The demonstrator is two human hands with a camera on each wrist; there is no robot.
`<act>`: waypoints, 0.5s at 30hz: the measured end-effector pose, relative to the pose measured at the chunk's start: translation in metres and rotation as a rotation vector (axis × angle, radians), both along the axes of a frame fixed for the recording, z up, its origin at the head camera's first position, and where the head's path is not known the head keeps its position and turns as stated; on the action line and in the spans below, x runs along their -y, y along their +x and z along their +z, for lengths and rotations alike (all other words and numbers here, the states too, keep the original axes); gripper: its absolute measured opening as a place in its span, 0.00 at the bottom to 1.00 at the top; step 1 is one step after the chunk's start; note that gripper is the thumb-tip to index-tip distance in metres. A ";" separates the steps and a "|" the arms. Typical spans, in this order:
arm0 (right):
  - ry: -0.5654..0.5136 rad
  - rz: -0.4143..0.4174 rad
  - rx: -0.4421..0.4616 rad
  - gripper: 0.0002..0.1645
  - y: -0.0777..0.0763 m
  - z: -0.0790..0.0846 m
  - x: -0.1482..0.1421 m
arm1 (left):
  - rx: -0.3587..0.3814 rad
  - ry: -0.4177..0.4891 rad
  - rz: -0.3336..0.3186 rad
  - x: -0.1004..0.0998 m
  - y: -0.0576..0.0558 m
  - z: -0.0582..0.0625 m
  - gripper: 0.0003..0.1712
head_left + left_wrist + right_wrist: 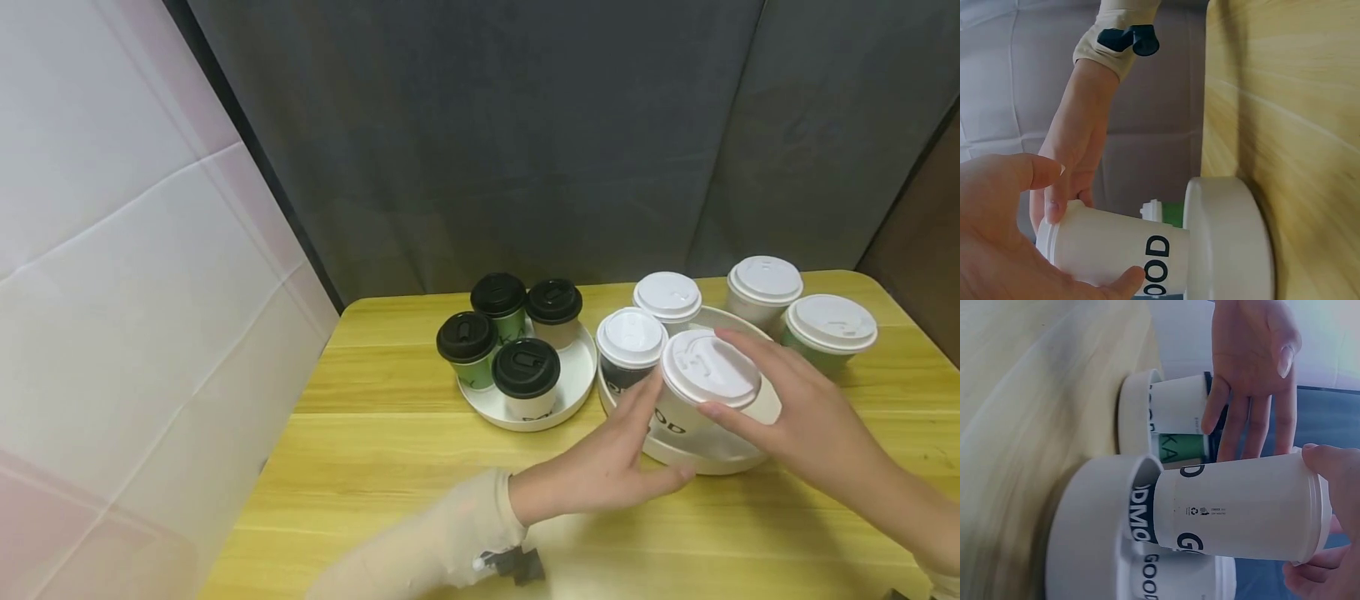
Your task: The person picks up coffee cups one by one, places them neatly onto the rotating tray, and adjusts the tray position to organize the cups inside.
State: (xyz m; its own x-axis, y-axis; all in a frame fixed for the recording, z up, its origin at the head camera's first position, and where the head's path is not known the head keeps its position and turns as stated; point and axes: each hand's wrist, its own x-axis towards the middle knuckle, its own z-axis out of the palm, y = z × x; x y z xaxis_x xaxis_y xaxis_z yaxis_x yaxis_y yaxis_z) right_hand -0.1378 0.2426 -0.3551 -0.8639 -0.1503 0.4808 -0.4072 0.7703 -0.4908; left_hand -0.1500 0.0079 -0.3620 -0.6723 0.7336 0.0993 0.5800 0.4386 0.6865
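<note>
A white paper cup with a white lid [711, 367] and dark lettering stands upright over the larger round white tray [731, 462]. My right hand [813, 408] holds it by the lid, thumb on the near side and fingers on the far side. Beside the cup's left side is my left hand [611, 467], its fingers extended and thumb apart. In the right wrist view, the left fingers reach next to the cup [1241, 509]; whether they touch it I cannot tell. Two more white-lidded cups, one dark-bodied [632, 337] and one behind it [667, 296], are at the tray's left.
Left of the large tray, a smaller round white tray [581, 375] bears several black-lidded cups [527, 367]. A white cup [765, 283] and a green cup [831, 325], both white-lidded, stand at the right. Grey cloth [480, 150] hangs behind the wooden table [360, 450].
</note>
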 end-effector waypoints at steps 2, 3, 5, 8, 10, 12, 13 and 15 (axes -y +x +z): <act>0.011 0.004 0.000 0.50 -0.001 -0.005 0.001 | 0.002 -0.011 0.003 0.001 0.000 -0.004 0.60; 0.017 0.008 -0.006 0.50 -0.001 -0.007 0.001 | 0.004 -0.019 0.006 0.001 0.001 -0.006 0.60; 0.023 0.013 -0.012 0.49 -0.001 -0.011 0.002 | 0.011 -0.029 0.008 0.002 0.001 -0.009 0.60; 0.028 0.012 -0.025 0.49 -0.001 -0.017 0.003 | 0.024 -0.036 0.002 0.004 0.002 -0.015 0.60; 0.028 0.021 -0.036 0.49 -0.001 -0.021 0.004 | 0.027 -0.037 -0.005 0.005 0.002 -0.018 0.60; 0.031 0.033 -0.053 0.49 -0.002 -0.024 0.005 | 0.030 -0.035 -0.010 0.006 0.002 -0.021 0.61; 0.034 0.040 -0.062 0.49 -0.002 -0.026 0.005 | 0.027 -0.035 -0.011 0.006 0.002 -0.023 0.61; 0.039 0.043 -0.070 0.50 -0.003 -0.028 0.006 | 0.029 -0.038 -0.007 0.006 0.002 -0.026 0.61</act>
